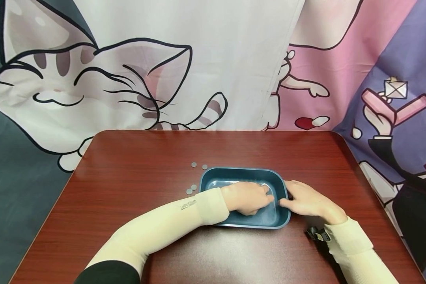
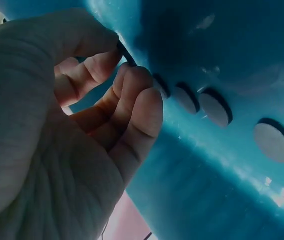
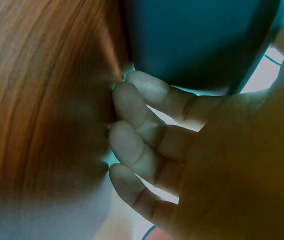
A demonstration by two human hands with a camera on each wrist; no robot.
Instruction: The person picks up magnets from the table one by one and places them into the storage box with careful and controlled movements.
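Observation:
A blue rectangular tray (image 1: 234, 170) lies on the table, and my left hand (image 1: 247, 197) reaches down inside it. In the left wrist view, thumb and fingertip pinch a thin round disc (image 2: 126, 53), seen edge-on. Several grey discs with dark edges lie in a row beside the fingertips on the tray's blue surface, the outermost disc (image 2: 273, 141) apart from the others. My right hand (image 1: 310, 201) holds the tray's right end, thumb over the rim and fingers along the outside. Low near the table, its fingertips (image 3: 126, 142) are bent beside the tray wall (image 3: 192, 45).
More grey discs lie on the table left of the tray: a pair behind, with one disc (image 1: 193, 164) farthest left, and a pair nearer the left forearm, including this disc (image 1: 189, 191). A printed cloth (image 1: 234, 71) hangs behind the reddish-brown table (image 1: 145, 157).

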